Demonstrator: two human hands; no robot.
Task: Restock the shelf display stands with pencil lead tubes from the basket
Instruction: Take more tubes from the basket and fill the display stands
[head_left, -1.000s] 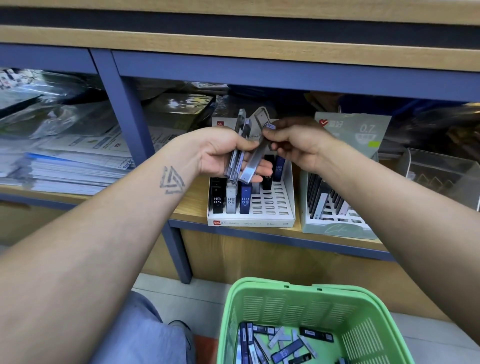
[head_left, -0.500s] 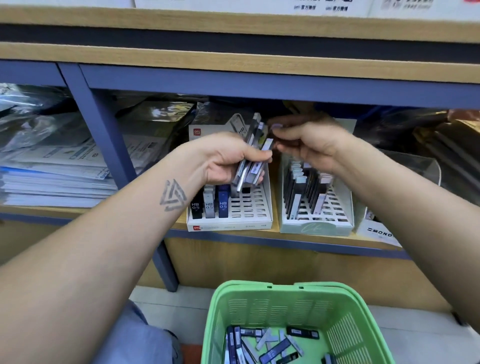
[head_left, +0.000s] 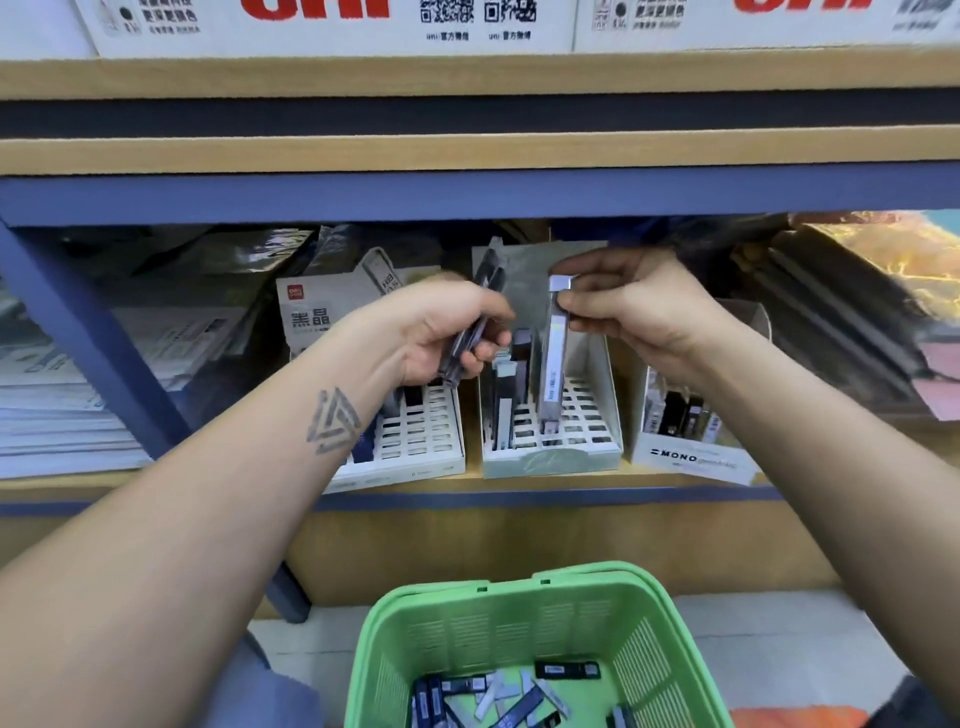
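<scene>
My left hand (head_left: 451, 332) grips a small bunch of dark lead tubes (head_left: 475, 317) in front of the white slotted display stand (head_left: 421, 441). My right hand (head_left: 623, 306) pinches the top of one grey lead tube (head_left: 553, 358), held upright with its lower end at a slot of the pale green display stand (head_left: 550, 457). That stand holds a few tubes on its left side. Below, the green basket (head_left: 519, 613) has several loose lead tubes (head_left: 498, 696) on its bottom.
A white MONO box (head_left: 691, 457) with small items stands right of the green stand. Stacked paper packs (head_left: 62, 415) lie on the shelf at left behind a blue upright post (head_left: 88, 332). The shelf board above hangs low over the stands.
My right hand has pulled one grey tube out of the left hand's bunch and carried it right and down over the green stand. The camera view has shifted up and to the right.
</scene>
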